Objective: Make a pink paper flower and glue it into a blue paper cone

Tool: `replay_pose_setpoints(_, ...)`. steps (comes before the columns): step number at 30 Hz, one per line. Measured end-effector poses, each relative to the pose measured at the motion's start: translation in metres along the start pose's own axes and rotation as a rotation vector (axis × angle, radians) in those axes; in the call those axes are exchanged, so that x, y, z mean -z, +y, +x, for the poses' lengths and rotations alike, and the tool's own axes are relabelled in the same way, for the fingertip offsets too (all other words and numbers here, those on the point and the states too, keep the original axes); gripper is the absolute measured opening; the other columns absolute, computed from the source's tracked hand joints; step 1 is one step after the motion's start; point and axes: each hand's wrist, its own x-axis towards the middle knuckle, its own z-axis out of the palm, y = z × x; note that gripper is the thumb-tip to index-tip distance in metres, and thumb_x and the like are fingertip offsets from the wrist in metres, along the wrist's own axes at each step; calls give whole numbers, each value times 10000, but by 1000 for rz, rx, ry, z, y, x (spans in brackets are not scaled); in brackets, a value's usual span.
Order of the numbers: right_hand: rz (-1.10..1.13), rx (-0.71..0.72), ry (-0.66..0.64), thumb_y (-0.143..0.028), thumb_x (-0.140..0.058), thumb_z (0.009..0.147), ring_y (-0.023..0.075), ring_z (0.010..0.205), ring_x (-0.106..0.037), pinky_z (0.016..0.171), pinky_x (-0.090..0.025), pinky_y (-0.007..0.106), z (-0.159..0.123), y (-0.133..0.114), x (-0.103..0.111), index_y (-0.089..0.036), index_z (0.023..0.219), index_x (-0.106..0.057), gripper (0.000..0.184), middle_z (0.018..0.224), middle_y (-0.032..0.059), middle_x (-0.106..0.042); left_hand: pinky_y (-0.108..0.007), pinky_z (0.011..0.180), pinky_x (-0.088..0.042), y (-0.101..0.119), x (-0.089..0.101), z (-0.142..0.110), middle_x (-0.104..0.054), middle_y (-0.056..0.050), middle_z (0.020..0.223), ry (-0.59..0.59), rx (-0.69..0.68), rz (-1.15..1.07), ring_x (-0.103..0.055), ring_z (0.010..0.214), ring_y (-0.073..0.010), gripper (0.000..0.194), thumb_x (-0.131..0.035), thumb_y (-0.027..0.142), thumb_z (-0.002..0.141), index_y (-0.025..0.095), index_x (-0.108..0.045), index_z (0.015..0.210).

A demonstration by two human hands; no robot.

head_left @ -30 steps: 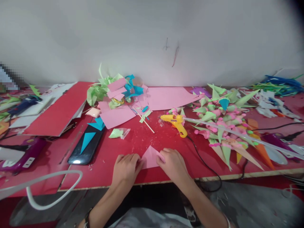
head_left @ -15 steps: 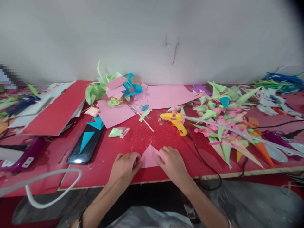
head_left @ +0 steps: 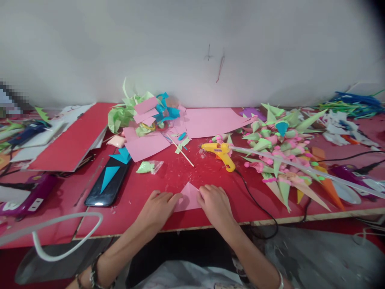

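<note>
A small piece of pink paper (head_left: pixel 189 199), pointed at its far end and marked by creases, lies on the red table near the front edge. My left hand (head_left: pixel 159 208) is closed on its left side, thumb stretched toward the paper. On the right side, my right hand (head_left: pixel 215 202) pinches the other edge with curled fingers. Parts of both paper edges are hidden beneath the hands. Beyond them rest a yellow glue gun (head_left: pixel 221 152) with a long clear glue stick, a thin wooden stick (head_left: pixel 181 151) and a small plastic bag with pale green stuff (head_left: pixel 148 167).
Left of my hands lies a black phone (head_left: pixel 102 196) with blue paper triangles on it. Pink sheets (head_left: pixel 210 122) and green scraps (head_left: pixel 120 119) lie at the back. Several paper cones (head_left: pixel 284 192) are heaped at right. A black cord (head_left: pixel 249 192) runs over the front edge.
My left hand has flattened a little, its thumb now stretched along the paper's left side. My right hand has shifted slightly inward along the right edge. The glue gun stays put.
</note>
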Motion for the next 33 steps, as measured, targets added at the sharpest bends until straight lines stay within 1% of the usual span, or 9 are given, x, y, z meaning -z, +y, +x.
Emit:
replay_pose_setpoints(7,-12,-2,-12,-179,-448,798,166,691,-558,627,-282,287,0,-1,2,-177,673,-572,176,676,35,-611,-355,836,-291,-38,10,1,-458,-21,1108,-56,-233,-58,-408,1002,-202,421,-452,391,812,423,-361,1221)
replay_pose_setpoints(12,-18,26,-55,-193,-443,805,164,689,-556,615,-304,278,2,0,6,-176,694,-568,168,689,41,-609,-391,884,-268,-45,18,7,-427,-29,1157,-100,-288,-98,-380,1032,-219,457,-462,429,791,418,-352,1235)
replay_pose_setpoints(15,-51,38,-5,-182,-445,804,186,737,-538,623,-331,285,3,-2,9,-170,782,-562,119,751,60,-596,-399,900,-259,-45,23,10,-419,-35,1168,-127,-318,-99,-375,1049,-226,495,-482,426,777,415,-332,1248)
replay_pose_setpoints(17,-63,120,74,-143,-442,804,205,822,-513,680,-352,302,0,-4,9,-176,898,-554,150,867,80,-582,-405,903,-256,-45,25,11,-415,-30,1172,-144,-317,-97,-375,1050,-232,514,-504,413,765,424,-326,1248)
replay_pose_setpoints(19,-32,314,132,-128,-434,817,209,903,-483,781,-350,324,-5,-8,7,-212,974,-547,210,986,78,-556,-405,895,-263,-45,26,10,-417,-22,1167,-146,-294,-99,-377,1038,-235,526,-525,400,754,432,-331,1242)
replay_pose_setpoints(22,50,609,108,-172,-435,838,190,939,-467,864,-333,323,-13,-12,1,-252,1001,-555,218,1006,46,-551,-387,868,-288,-44,26,10,-415,-22,1162,-151,-272,-100,-383,1016,-231,560,-548,380,743,440,-313,1248)
replay_pose_setpoints(24,78,702,62,-184,-432,844,182,935,-473,857,-350,315,-17,-14,-2,-256,1057,-538,248,993,34,-562,-384,860,-294,-44,25,10,-411,-25,1164,-160,-269,-91,-386,1012,-227,576,-552,369,744,448,-294,1252)
replay_pose_setpoints(27,104,745,16,-175,-414,854,178,966,-474,857,-361,326,-19,-14,-2,-238,1124,-503,291,1054,34,-564,-397,864,-289,-44,25,11,-405,-23,1165,-177,-267,-87,-382,1018,-230,581,-550,369,747,460,-279,1253)
replay_pose_setpoints(33,157,697,-14,-135,-412,846,155,993,-490,865,-373,277,-22,-7,7,-184,1100,-533,285,1057,38,-591,-417,878,-279,-46,24,12,-393,-13,1161,-190,-259,-126,-377,1016,-231,567,-538,389,751,474,-278,1247)
